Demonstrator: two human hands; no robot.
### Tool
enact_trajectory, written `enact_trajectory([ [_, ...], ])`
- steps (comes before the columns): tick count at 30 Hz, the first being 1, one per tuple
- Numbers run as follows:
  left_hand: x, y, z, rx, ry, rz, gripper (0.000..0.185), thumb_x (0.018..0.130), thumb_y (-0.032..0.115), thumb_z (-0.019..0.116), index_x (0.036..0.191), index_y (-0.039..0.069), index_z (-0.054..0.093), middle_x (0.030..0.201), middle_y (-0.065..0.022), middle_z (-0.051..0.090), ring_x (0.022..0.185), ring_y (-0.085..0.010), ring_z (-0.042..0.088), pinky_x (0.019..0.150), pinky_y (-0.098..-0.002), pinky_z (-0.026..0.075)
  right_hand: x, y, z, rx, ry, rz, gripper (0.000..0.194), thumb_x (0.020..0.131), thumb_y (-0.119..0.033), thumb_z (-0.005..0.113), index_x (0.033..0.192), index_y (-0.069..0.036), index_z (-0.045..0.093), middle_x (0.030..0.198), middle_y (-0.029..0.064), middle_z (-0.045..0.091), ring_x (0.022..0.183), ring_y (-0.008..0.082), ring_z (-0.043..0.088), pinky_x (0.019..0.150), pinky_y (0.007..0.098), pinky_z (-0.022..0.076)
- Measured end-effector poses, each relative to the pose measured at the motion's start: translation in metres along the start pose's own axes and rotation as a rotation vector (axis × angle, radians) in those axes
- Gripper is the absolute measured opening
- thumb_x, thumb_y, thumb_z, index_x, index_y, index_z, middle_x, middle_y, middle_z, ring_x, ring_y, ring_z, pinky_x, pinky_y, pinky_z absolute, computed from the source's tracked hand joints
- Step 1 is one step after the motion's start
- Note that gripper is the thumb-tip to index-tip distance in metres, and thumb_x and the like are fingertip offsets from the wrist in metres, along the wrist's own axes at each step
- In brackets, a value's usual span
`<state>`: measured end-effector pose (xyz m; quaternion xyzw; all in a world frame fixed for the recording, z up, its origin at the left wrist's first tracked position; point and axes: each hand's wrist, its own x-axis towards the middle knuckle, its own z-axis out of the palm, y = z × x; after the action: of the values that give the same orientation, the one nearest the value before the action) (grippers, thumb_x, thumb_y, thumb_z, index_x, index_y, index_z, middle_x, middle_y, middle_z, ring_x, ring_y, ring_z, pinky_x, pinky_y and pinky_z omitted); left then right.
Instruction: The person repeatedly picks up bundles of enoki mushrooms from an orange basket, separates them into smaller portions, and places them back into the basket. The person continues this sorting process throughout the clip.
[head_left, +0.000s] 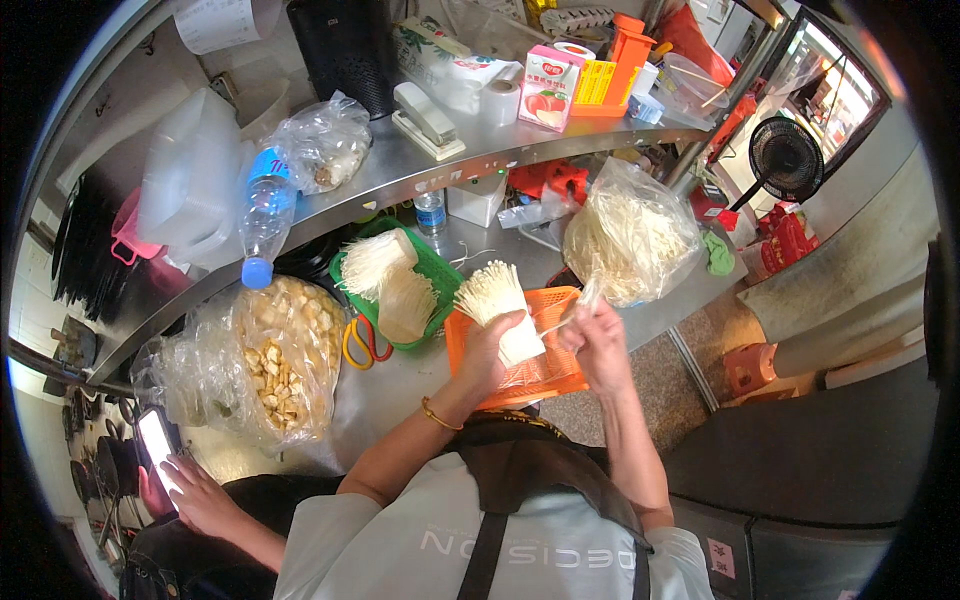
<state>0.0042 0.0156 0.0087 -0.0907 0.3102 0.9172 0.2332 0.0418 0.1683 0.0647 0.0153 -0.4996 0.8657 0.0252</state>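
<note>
My left hand (484, 351) grips a pale bunch of enoki mushrooms (491, 289), its caps pointing up and away from me and its cut base toward my right hand. My right hand (596, 341) has its fingers closed on thin pale enoki stems (555, 327) just right of that base. Below both hands is an orange plastic basket (551, 386) with clear film inside. A large clear bag of enoki (634, 232) stands beyond my right hand, and its twisted plastic reaches my fingers. Left of the basket, a green basket (450, 281) holds more enoki bunches (405, 304).
Scissors (360, 341) with red and yellow handles lie beside a bag of cut yellowish pieces (281, 375). A steel shelf (480, 146) overhangs the counter, with a plastic bottle (266, 214) at its edge. At lower left, another person's hand (195, 495) touches a lit phone (157, 450).
</note>
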Motion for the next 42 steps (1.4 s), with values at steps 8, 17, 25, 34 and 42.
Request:
enact_trajectory([
  [8,-0.01,-0.002,0.008,0.097,-0.101,0.008,0.027,0.08,0.0,0.065,0.106,-0.001,0.059,0.097,-0.0078,0.064,0.084,-0.0164,0.063,0.074,-0.032,0.053,0.004,-0.01,-0.007,-0.118,0.051,0.25,0.015,0.092,-0.02,0.058,0.096,-0.007,0.053,0.07,-0.0013,0.054,0.057,0.0071,0.049,0.05,0.0219,0.0407],
  [17,-0.01,-0.007,0.01,0.185,-0.111,0.1,0.028,0.081,0.0,0.064,0.108,-0.001,0.059,0.101,-0.0074,0.064,0.086,-0.0144,0.063,0.076,-0.0279,0.051,0.006,0.011,0.005,-0.248,0.113,0.205,0.009,0.087,-0.014,0.065,0.089,-0.007,0.059,0.061,-0.0057,0.05,0.046,0.0025,0.037,0.043,0.0195,0.0273],
  [25,0.0,-0.005,-0.005,-0.037,-0.043,-0.099,0.022,0.082,0.004,0.063,0.103,0.0,0.06,0.094,-0.0071,0.064,0.082,-0.0153,0.063,0.07,-0.0307,0.053,0.004,-0.01,-0.002,0.236,-0.127,0.086,0.005,0.091,-0.011,0.056,0.093,-0.006,0.055,0.062,-0.0054,0.04,0.05,0.0046,0.032,0.047,0.0205,0.0281],
  [34,-0.007,-0.006,0.002,0.113,-0.081,-0.074,0.023,0.082,0.003,0.063,0.104,-0.002,0.061,0.098,-0.0073,0.064,0.086,-0.0153,0.063,0.075,-0.0295,0.051,0.012,-0.009,-0.007,-0.091,0.027,0.265,0.013,0.092,-0.017,0.058,0.095,-0.006,0.052,0.066,-0.0017,0.049,0.053,0.0075,0.046,0.048,0.0227,0.0413],
  [42,-0.005,-0.012,0.003,0.165,-0.135,0.058,0.023,0.082,0.003,0.062,0.104,-0.003,0.061,0.1,-0.0072,0.065,0.09,-0.0153,0.062,0.081,-0.0295,0.049,0.012,0.013,-0.001,-0.283,0.109,0.261,0.012,0.088,-0.015,0.065,0.083,-0.008,0.057,0.061,-0.0018,0.054,0.047,0.0034,0.044,0.043,0.0189,0.0329],
])
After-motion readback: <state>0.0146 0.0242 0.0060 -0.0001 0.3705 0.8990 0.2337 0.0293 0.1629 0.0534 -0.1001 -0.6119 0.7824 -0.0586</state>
